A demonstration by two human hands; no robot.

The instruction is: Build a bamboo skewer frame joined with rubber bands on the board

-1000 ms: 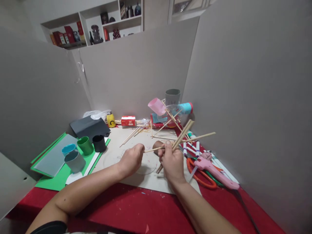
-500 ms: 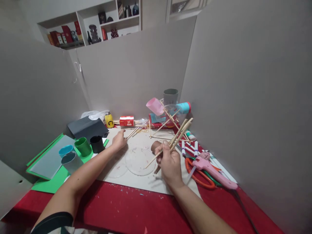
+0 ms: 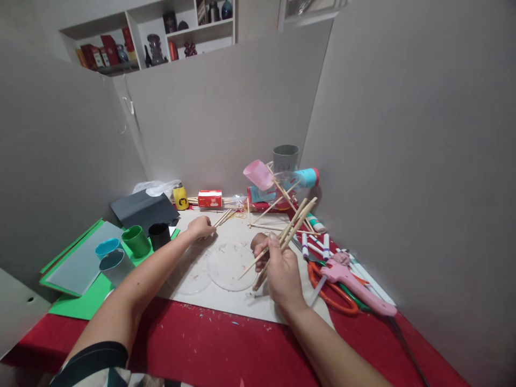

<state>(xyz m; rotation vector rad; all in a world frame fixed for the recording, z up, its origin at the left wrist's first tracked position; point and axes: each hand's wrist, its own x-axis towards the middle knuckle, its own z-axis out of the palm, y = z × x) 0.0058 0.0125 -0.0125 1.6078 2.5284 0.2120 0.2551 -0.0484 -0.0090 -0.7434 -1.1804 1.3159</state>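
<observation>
My right hand (image 3: 282, 269) is closed around a bundle of thin wooden sticks (image 3: 297, 221), which point up to the right, one thin end sticking out to the lower left. A brown rounded piece (image 3: 258, 243) shows just behind its fingers; whether the hand touches it is unclear. Farther left, my left hand (image 3: 201, 227) has its fingers curled down over the near ends of a few loose sticks (image 3: 224, 216) on the white sheet (image 3: 191, 309). Its fingertips are partly hidden. Between the hands lies a clear round disc (image 3: 231, 267), with another clear disc (image 3: 189, 287) beside it.
Behind my right hand stands a stick frame (image 3: 278, 201) with a pink cup (image 3: 258, 174). A pink glue gun (image 3: 358, 287), orange-handled scissors (image 3: 342, 307) and markers (image 3: 325, 246) lie at right. Green (image 3: 136, 242) and black cups (image 3: 159, 236) stand left. Grey panels (image 3: 221, 118) enclose the table.
My left hand has moved slightly right, its fingers curling down from a stretched pose onto the loose sticks. My right hand keeps its bundle in nearly the same place.
</observation>
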